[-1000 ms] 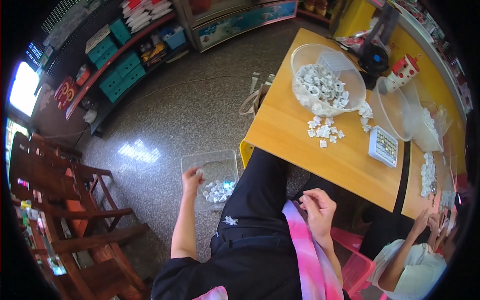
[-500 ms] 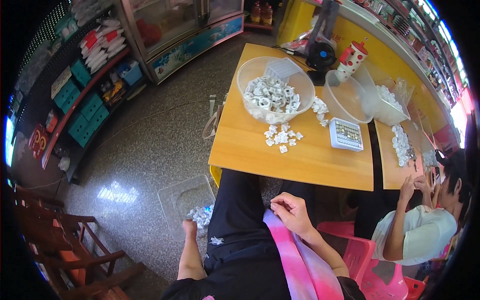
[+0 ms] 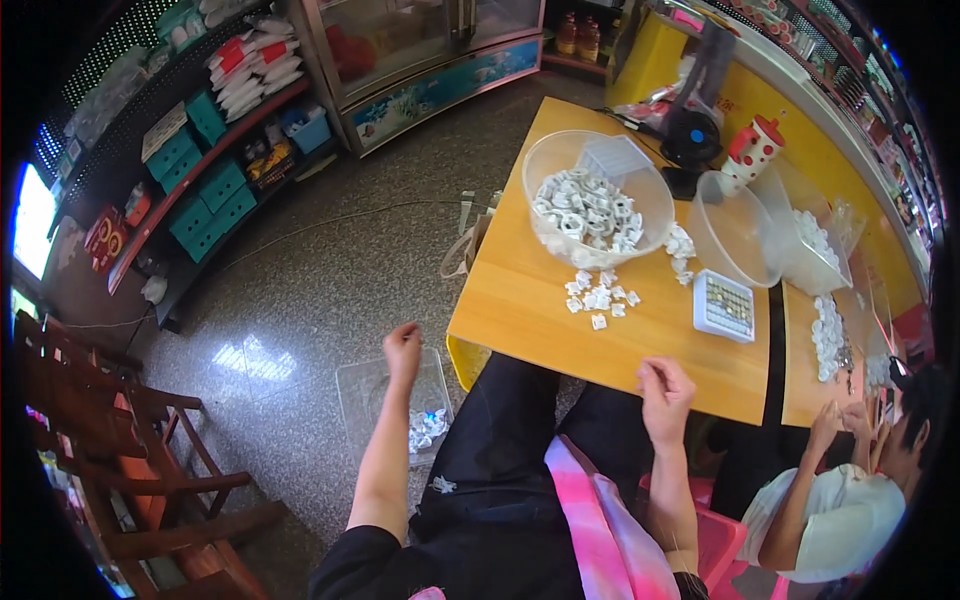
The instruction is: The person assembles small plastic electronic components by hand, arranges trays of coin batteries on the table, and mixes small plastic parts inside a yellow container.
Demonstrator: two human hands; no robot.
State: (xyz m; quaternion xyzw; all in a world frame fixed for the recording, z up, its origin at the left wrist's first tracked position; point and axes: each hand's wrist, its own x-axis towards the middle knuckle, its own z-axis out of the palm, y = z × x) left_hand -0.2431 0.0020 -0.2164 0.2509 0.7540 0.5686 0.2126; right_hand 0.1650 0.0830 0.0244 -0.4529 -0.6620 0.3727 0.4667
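Teal boxes [image 3: 205, 190] and red-white packs [image 3: 255, 65] line the left shelves

wooden chairs [image 3: 120, 440] at left | teal crates [image 3: 205, 195] on wall shelves | glass-front cooler [image 3: 420, 50] behind | black fan [image 3: 695, 140] and red-white dotted cup [image 3: 752, 150] at table's far edge | another person [image 3: 850, 500] seated at right | speckled stone floor [image 3: 330, 280]
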